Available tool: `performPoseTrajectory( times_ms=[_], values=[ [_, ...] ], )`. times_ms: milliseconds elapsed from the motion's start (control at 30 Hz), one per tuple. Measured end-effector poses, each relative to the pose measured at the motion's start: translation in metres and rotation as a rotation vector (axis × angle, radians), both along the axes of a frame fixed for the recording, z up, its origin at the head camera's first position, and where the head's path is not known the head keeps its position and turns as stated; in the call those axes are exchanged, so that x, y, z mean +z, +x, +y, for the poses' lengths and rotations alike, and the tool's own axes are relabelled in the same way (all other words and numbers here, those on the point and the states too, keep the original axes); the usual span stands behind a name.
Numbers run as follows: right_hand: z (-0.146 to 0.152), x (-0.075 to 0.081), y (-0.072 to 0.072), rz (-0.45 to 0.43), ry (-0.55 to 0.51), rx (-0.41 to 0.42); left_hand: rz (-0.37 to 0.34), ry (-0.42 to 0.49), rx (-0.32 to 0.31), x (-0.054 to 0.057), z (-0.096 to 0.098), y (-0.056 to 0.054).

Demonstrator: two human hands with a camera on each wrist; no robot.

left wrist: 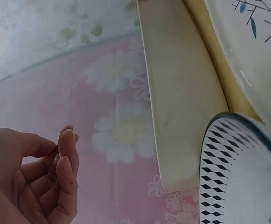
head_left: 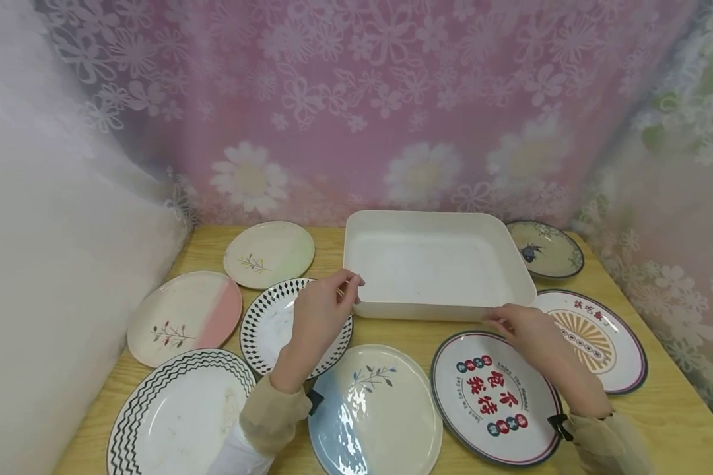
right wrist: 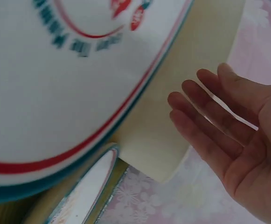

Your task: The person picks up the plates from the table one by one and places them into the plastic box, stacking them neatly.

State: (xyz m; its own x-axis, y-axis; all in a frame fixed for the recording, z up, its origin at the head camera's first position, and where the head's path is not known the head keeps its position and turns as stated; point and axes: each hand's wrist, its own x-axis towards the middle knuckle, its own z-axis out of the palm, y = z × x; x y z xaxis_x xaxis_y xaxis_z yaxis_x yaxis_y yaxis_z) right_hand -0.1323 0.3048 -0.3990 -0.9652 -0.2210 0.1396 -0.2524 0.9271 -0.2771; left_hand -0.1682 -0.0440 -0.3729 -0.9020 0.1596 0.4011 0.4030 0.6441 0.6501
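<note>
In the head view a white rectangular bin (head_left: 434,264) stands at the back of the table, with both hands near its front corners. My left hand (head_left: 323,313) is above the diamond-rimmed plate (head_left: 267,316), by the bin's front left corner. Its fingers are loosely bent, thumb close to the index fingertip, and nothing shows between them in the left wrist view. My right hand (head_left: 531,336) hovers over the upper edge of a plate with red lettering (head_left: 487,396), fingers extended near the bin's front wall; the right wrist view shows an empty palm.
Nearest me lie a zigzag-rimmed plate (head_left: 178,415) and a blue-and-cream plate (head_left: 374,409). A pink-and-cream plate (head_left: 184,313) and a green-and-cream plate (head_left: 270,254) lie at left. At right are a sunburst plate (head_left: 594,343) and an oval dish (head_left: 546,251). Floral cloth (head_left: 392,132) hangs behind.
</note>
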Motion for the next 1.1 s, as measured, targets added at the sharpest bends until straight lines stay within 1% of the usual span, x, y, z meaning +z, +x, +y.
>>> performPoseTrajectory(
  times_ms=[67, 133, 267, 433, 567, 733, 833, 967, 1100],
  values=[
    [0.003, -0.008, -0.002, -0.032, 0.012, 0.032, -0.005, -0.015, -0.013, -0.004, 0.003, 0.002],
    [0.004, -0.014, -0.003, -0.068, 0.025, 0.046, 0.002, -0.031, -0.025, -0.008, 0.005, 0.004],
    [0.003, -0.019, -0.004, -0.111, 0.057, 0.06, -0.002, -0.051, -0.05, -0.015, 0.009, 0.007],
    [0.003, -0.02, -0.008, -0.165, 0.097, 0.083, -0.033, -0.051, -0.066, -0.022, 0.011, 0.01],
    [0.007, -0.019, -0.015, -0.203, 0.119, 0.14, -0.042, -0.06, -0.071, -0.025, 0.011, 0.01],
    [0.012, -0.018, -0.025, -0.271, 0.134, 0.205, -0.063, -0.082, -0.074, -0.029, 0.012, 0.01],
    [0.012, -0.016, -0.028, -0.312, 0.132, 0.216, -0.082, -0.087, -0.084, -0.031, 0.012, 0.01],
    [0.014, -0.017, -0.03, -0.343, 0.135, 0.219, -0.112, -0.086, -0.088, -0.031, 0.012, 0.012],
    [0.017, -0.018, -0.03, -0.356, 0.143, 0.229, -0.127, -0.095, -0.089, -0.032, 0.013, 0.013]
  ],
)
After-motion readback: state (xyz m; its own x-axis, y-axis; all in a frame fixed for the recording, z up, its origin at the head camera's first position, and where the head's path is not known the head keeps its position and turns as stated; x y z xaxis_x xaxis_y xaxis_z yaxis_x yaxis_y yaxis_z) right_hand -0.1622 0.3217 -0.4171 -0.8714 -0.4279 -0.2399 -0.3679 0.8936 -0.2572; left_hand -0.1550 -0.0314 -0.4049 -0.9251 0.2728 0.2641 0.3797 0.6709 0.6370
